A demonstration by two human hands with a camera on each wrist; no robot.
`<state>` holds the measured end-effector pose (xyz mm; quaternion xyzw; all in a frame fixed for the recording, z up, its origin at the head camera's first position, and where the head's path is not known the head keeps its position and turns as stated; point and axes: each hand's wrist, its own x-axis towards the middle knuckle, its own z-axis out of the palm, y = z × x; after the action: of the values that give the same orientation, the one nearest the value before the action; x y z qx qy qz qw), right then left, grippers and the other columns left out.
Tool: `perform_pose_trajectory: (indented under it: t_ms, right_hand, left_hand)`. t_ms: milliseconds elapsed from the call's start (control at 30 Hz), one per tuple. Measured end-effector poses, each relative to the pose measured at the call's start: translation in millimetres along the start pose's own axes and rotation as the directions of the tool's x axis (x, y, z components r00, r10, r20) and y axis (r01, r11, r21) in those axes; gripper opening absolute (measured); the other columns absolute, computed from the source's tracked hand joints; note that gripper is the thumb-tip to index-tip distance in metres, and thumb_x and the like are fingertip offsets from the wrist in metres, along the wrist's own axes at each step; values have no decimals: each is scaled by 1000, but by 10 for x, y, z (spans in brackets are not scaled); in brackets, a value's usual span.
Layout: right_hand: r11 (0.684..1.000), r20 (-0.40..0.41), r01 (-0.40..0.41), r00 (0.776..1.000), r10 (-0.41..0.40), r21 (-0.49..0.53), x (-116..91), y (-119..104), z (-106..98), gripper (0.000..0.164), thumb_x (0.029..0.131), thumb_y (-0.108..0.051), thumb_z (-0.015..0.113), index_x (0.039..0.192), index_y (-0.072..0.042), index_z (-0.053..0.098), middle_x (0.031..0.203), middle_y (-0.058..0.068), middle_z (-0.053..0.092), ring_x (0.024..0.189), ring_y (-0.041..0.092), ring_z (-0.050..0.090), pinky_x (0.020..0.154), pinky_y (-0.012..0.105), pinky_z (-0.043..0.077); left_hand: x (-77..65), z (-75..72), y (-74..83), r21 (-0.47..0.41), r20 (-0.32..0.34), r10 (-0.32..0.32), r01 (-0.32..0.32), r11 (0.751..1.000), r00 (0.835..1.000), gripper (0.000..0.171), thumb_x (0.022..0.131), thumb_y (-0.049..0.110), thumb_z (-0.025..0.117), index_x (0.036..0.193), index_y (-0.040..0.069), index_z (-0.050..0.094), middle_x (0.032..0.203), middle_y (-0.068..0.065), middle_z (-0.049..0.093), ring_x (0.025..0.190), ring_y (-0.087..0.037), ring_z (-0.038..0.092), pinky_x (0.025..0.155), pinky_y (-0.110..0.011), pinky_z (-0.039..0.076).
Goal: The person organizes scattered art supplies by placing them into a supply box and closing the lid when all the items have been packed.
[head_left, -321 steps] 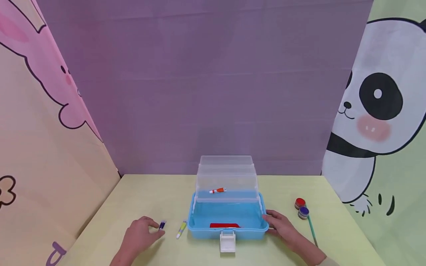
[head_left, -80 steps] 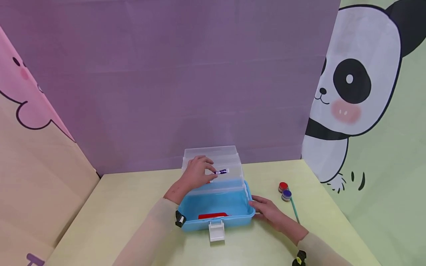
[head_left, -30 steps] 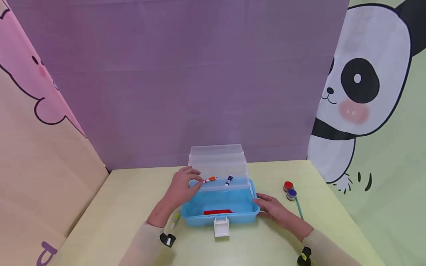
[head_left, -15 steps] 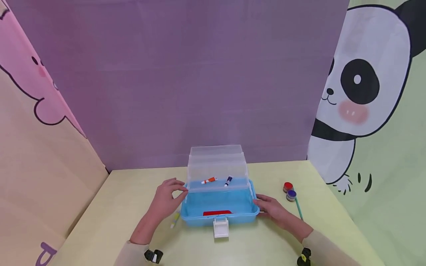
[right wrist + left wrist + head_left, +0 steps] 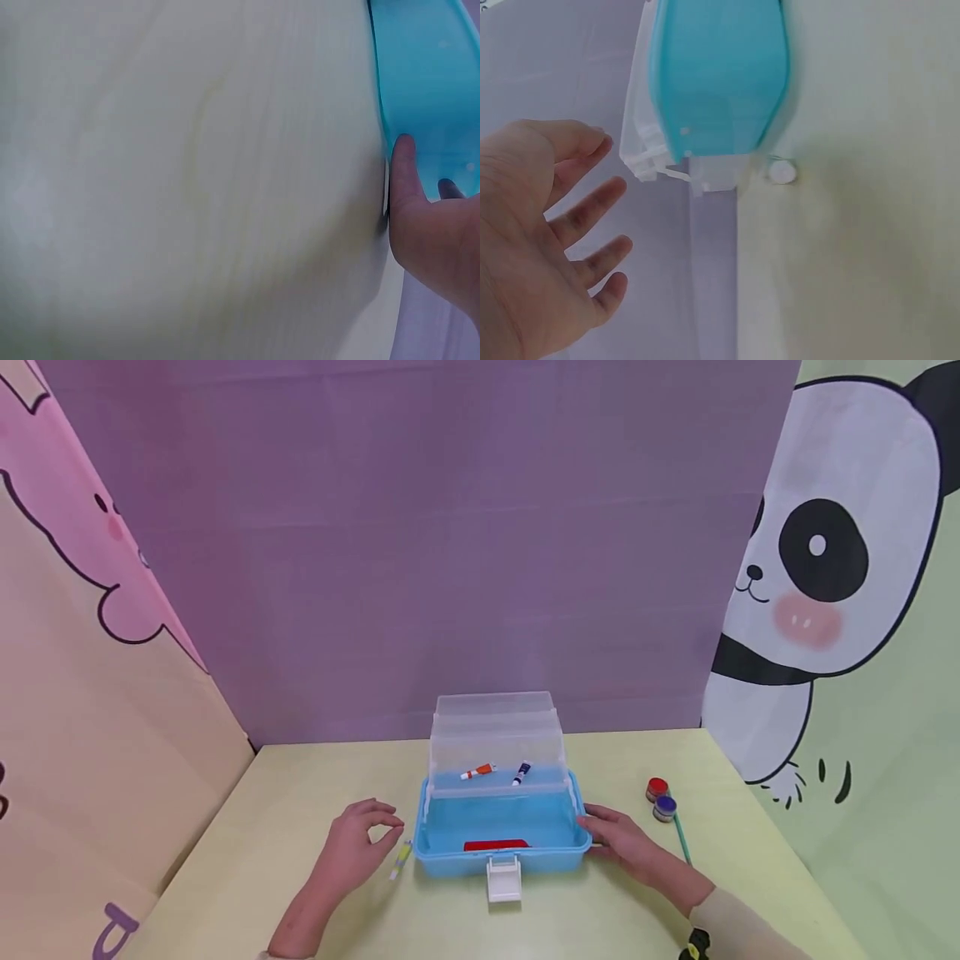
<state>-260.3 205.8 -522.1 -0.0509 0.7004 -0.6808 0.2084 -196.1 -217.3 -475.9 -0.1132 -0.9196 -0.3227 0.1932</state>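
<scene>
Left hand [image 5: 356,845]: narrow at thumb and forefinger, holding nothing. On the table [image 5: 330,777] I see the blue box [image 5: 448,865], its right end gripped by the right hand [image 5: 626,843]. 1 tube [image 5: 401,861] lies just off the box's left end, nearer the left hand, from those fingertips toward the table's near edge, long axis slanting. Appearance: yellow-green, white end nearest that edge.

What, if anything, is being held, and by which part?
The blue storage box, held at its right end, near the rim, by the right hand. The left hand holds nothing.
</scene>
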Motion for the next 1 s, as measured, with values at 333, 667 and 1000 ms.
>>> perform_pose_trajectory:
  t_ms: [333,667,1000]
  right_hand:
    - [1000,-2,-3,1000,3,7,-37,8,12,70,97,-32,60,146,10,30,135,27,50,111,33,60,90,43,51]
    - [1000,15,5,1000,-5,-20,7,-30,-31,71,97,-34,59,146,9,29,137,27,48,113,34,58,92,45,50]
    - [1000,4,-13,1000,13,-2,13,-33,-12,74,96,-35,61,145,10,30,135,27,49,111,34,60,90,43,51]
  left_hand:
    - [-232,122,-83,77,118,-202,194,978,972,4,82,16,76,85,19,77,100,4,68,103,-29,61,81,-50,49]
    - [-353,85,-69,251,122,-284,248,936,951,12,76,22,80,86,15,78,98,-6,69,97,-39,60,70,-56,48]
    - [-321,105,-49,312,198,-419,348,884,886,28,75,29,81,90,6,76,94,-8,68,91,-39,60,74,-55,47]
